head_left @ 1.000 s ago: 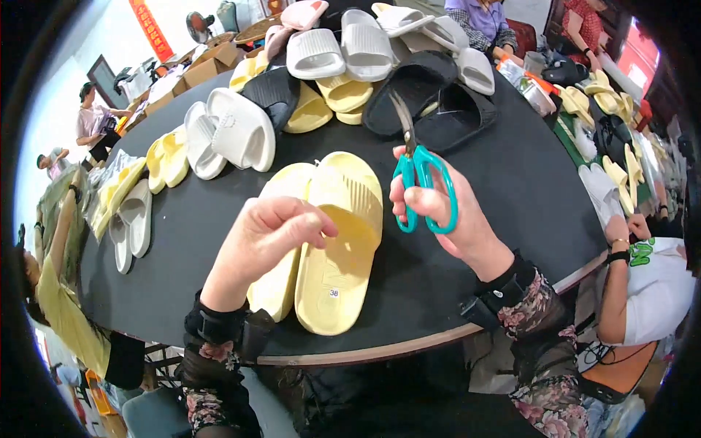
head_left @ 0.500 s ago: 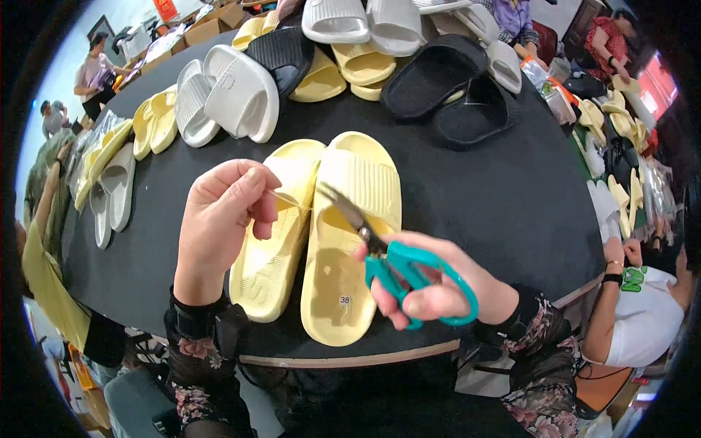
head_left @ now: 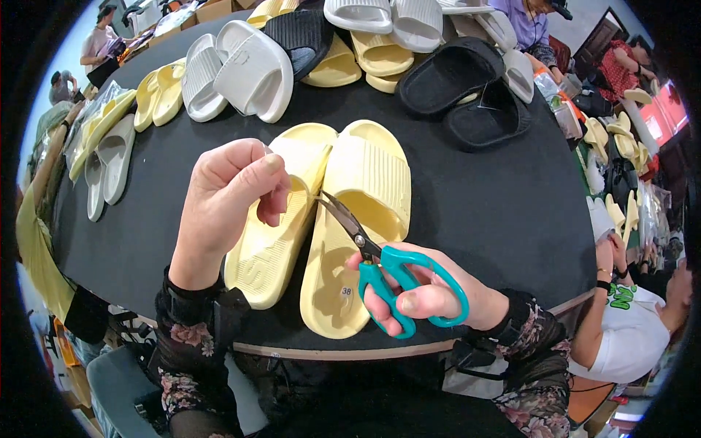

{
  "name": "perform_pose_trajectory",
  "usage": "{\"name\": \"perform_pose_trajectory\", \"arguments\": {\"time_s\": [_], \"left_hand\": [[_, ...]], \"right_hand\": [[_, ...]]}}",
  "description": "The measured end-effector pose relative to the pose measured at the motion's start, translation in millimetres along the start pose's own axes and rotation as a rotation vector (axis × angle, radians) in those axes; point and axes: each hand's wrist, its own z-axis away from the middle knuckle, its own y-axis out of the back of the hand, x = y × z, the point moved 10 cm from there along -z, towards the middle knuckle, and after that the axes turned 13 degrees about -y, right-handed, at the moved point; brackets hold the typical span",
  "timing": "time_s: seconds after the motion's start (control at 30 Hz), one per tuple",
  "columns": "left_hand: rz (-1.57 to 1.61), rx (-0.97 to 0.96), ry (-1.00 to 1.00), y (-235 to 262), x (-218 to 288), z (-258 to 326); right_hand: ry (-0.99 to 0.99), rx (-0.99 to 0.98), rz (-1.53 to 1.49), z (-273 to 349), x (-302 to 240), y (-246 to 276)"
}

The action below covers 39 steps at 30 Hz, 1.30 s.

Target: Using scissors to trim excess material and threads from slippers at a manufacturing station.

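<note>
My right hand (head_left: 431,299) is closed through the teal loops of the scissors (head_left: 380,255), gripping them firmly. Their blades are slightly parted and point up and to the left — away from me, toward the seam where the two yellow slides meet. The tips sit right at the inner edge of the right slide (head_left: 358,226), just where it touches the left slide (head_left: 274,219).

My left hand (head_left: 230,197) hovers over the left slide with thumb and forefinger pinched together; I cannot tell whether anything thin is caught between them, it is too small to see. That pinch lies just to the left of the blade tips, near but not touching them.

Both slides lie sole-down on the black desk (head_left: 496,212), side by side, their long axes running from my edge of the desk away and slightly to the right, heels toward me. The scissors cross that axis at a slant. The right hand is nearer the heel of the right slide; the left is nearer the strap of the left one.

Farther out — white slides (head_left: 244,69), black slides (head_left: 467,91) and more yellow ones ring the desk's far edge, well apart from my pair. Other people sit around the rim.
</note>
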Motion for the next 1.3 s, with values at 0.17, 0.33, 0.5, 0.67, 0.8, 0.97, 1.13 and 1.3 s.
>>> {"name": "perform_pose_trajectory", "arguments": {"time_s": [0.17,0.33,0.5,0.67,0.8,0.97,1.13,1.3], "left_hand": [[-0.017,-0.217,0.035,-12,5,3],[-0.027,-0.334,0.122,-23,2,9],[-0.086,-0.388,0.125,-26,-1,9],[-0.041,-0.156,0.127,-7,-6,3],[0.028,0.015,0.123,1,-12,0],[0.012,-0.016,0.094,-3,-13,1],[-0.053,0.005,0.073,4,-10,-1],[-0.113,0.121,0.011,19,-7,-2]], "right_hand": [[0.018,0.013,0.01,2,-4,-1],[0.077,0.051,0.037,4,-8,2],[0.087,0.071,0.031,4,-8,3],[0.134,0.115,-0.011,5,-11,9],[0.193,0.111,-0.026,5,-14,14],[0.216,0.139,-0.044,7,-16,20],[0.331,0.159,-0.081,12,-26,26],[0.381,0.213,-0.054,17,-36,33]]}}
